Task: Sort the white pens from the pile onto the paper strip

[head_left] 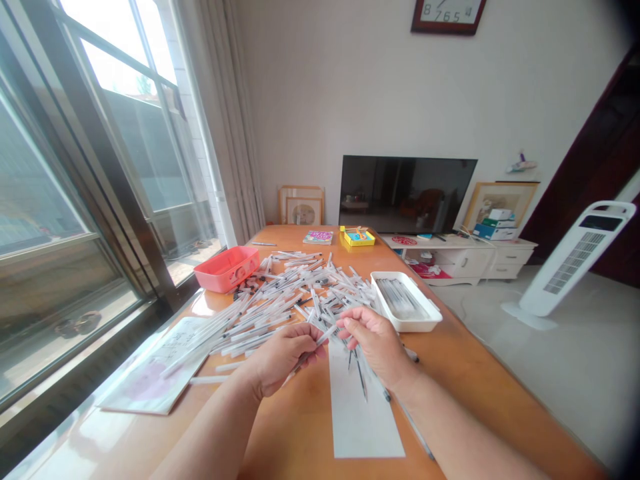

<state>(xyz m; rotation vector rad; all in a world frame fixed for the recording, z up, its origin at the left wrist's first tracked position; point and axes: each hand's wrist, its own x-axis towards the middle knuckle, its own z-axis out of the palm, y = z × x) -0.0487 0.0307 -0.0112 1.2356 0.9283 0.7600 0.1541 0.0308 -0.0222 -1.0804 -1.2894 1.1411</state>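
My left hand (294,355) is closed around a pale, translucent pen barrel (326,335), which slants up to the right. At its upper end, the fingertips of my right hand (376,343) are pinched together on the pen. Beneath my hands lies a white paper sheet (367,427) with several thin dark refills (361,377) on it. A large heap of loose white pen parts (280,300), some with black ends, spreads beyond my hands. Just past my right hand is a white tray (425,325) holding a row of clear pens (400,297).
A red plastic basket (220,272) stands left of the heap. At the left edge lies a booklet (150,380), partly under pens. Toward the far end are a pink book (318,237) and a yellow box (358,239). A tower fan (575,257) stands on the floor at right.
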